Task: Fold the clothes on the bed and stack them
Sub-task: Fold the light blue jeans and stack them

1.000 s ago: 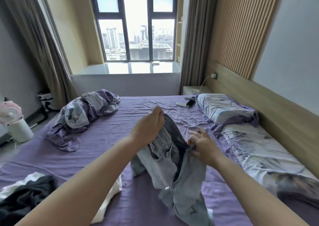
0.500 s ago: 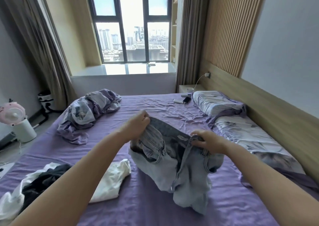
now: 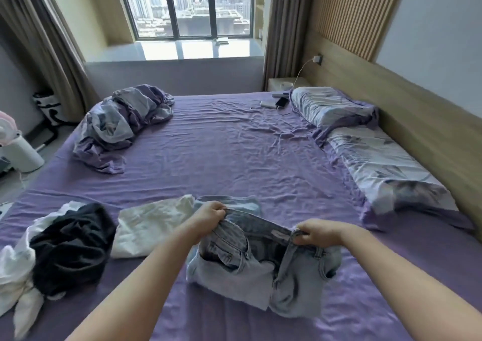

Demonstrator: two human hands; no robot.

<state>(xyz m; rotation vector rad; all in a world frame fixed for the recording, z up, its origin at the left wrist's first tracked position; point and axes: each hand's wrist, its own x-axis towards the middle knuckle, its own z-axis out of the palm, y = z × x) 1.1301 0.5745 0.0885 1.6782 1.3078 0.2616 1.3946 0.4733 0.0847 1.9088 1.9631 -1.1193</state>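
Lowered since a second ago, the jeans (image 3: 255,270) now sag onto the bed (image 3: 234,158), waistband clenched by left hand (image 3: 208,217) and right hand (image 3: 317,232); pull it taut and level before folding.

left hand (image 3: 208,217) + right hand (image 3: 319,232) | gripping jeans (image 3: 250,270) waistband | over bed (image 3: 234,158)

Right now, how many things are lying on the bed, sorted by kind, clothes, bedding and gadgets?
Clothes: 4: light jeans, cream garment, black garment, white garment.
Bedding: 3: crumpled duvet, far pillow, near pillow.
Gadgets: 2: power bank, phone.
Total: 9
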